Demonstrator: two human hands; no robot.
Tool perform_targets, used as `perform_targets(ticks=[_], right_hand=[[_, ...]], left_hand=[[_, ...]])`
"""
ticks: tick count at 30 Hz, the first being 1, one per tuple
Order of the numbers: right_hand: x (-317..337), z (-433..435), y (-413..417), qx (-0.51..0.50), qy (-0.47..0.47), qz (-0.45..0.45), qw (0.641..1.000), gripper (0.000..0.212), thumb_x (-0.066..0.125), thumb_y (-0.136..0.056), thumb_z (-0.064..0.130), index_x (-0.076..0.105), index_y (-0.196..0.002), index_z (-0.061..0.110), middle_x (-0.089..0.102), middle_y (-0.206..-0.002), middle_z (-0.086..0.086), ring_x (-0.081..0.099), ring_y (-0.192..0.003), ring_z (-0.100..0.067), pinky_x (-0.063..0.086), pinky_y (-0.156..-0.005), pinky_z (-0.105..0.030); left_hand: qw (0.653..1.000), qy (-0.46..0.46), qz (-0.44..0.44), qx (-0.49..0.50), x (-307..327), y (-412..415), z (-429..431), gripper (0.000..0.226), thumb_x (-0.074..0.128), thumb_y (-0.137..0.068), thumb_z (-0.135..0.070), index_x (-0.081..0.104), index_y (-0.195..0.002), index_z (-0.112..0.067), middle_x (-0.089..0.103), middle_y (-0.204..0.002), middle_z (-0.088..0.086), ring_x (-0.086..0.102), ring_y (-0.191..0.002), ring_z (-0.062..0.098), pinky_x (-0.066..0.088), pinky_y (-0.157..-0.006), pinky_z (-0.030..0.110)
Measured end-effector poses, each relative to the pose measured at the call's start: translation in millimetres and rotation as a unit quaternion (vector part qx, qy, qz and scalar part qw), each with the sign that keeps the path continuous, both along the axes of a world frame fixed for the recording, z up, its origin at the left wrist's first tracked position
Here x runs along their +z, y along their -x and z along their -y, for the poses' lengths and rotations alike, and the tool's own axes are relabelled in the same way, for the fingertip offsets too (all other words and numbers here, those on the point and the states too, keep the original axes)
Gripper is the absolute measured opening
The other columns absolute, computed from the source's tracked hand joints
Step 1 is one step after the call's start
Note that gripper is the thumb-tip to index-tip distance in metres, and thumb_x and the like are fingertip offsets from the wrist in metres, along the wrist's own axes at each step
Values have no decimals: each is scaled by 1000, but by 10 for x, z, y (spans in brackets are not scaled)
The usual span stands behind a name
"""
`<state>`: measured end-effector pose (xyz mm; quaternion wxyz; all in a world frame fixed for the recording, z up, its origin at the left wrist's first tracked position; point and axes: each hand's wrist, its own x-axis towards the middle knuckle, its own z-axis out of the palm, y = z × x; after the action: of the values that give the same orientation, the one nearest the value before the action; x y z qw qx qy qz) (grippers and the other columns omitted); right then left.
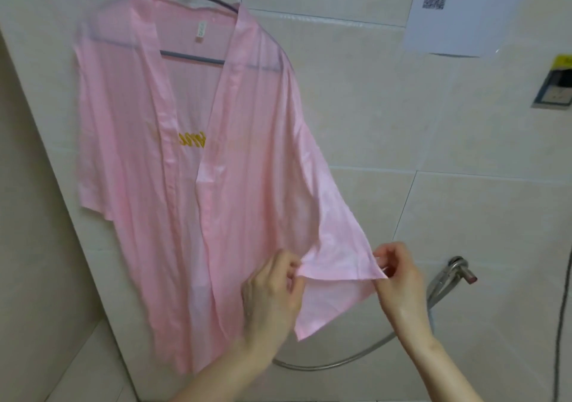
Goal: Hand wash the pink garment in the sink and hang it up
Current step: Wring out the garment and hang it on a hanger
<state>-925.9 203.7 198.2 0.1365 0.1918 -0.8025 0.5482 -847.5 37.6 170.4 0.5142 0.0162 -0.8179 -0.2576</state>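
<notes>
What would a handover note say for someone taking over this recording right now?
Left hand and right hand: each pinches one end of the sleeve hem, stretching it flat.
Pink garment: on the hanger, hooked high on the tiled wall; front open, other sleeve hanging free.
Done: hung up. No sink in view.
Left: let go of the sleeve, probably smooth the rest.

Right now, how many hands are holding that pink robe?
2: the left hand pinches the sleeve hem's left corner, the right hand its right corner, on the robe.
</notes>
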Motion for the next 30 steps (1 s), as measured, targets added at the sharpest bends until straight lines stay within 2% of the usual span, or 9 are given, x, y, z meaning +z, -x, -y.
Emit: perform_targets(ticks=[4,8,11,14,18,22,26,28,30], right_hand=[[210,-165,-48,167,-14,75,983,18,70,-68,-1,64,-72,16,62,-63,4,53,-56,-9,42,-51,-17],[250,-341,84,47,-6,7,999,23,69,-76,-5,59,-70,15,61,-63,5,52,-56,-11,38,-51,-14],[286,-368,51,118,-5,43,992,24,70,-70,-6,60,-67,15,58,-56,1,51,-50,-7,40,-49,-17],[280,-445,136,34,43,-6,998,24,63,-74,-11,60,-73,13,58,-61,-5,49,-52,-12,39,-49,-17],[248,-433,128,26,72,30,997,21,55,-79,-11,61,-77,9,45,-45,-13,41,-37,-13,35,-39,-21],[215,-441,123,51,240,180,953,14,48,-90,1,51,-76,5,62,-51,-11,57,-41,-18,44,-42,-21],[-6,-336,-96,311,302,280,857,43,75,-62,28,71,-94,-1,68,-102,-26,68,-95,-33,57,-81,-37],[-20,-347,-147,386,331,294,809,54,76,-60,22,68,-109,-1,64,-109,-28,64,-100,-36,56,-80,-41],[-66,-356,-87,364,313,294,826,50,79,-65,18,66,-111,6,68,-106,-23,66,-97,-33,56,-77,-37]], left_hand=[[955,267,-63,-114,66,-22,-185,16,60,-78,-12,48,-85,-20,49,-66,-3,41,-61,16,32,-49,29],[995,4,-97,2,206,77,-203,13,57,-79,-17,48,-81,-26,52,-66,-6,45,-58,7,41,-50,30],[960,240,-100,-103,157,67,-290,14,52,-87,-8,50,-77,-17,48,-67,-2,42,-59,14,39,-49,34],[997,-3,-76,-26,269,72,-262,5,55,-79,-15,52,-80,-18,52,-67,-4,45,-58,10,40,-50,30],[918,364,-73,-141,120,22,-379,11,55,-85,-6,51,-80,-14,49,-74,-2,43,-62,17,30,-54,27],[999,-23,-36,-29,293,36,-422,11,56,-85,-19,56,-75,-13,53,-67,-7,44,-61,4,38,-52,21],[983,43,37,-175,265,33,-665,3,59,-86,-20,60,-85,-17,58,-79,-9,52,-73,4,38,-65,9],[964,24,122,-236,263,37,-660,18,57,-85,-22,64,-101,-17,66,-95,-8,59,-88,4,42,-78,10],[932,-23,213,-291,271,79,-536,31,52,-83,-24,62,-111,-15,69,-105,-10,62,-95,-3,45,-83,12]])
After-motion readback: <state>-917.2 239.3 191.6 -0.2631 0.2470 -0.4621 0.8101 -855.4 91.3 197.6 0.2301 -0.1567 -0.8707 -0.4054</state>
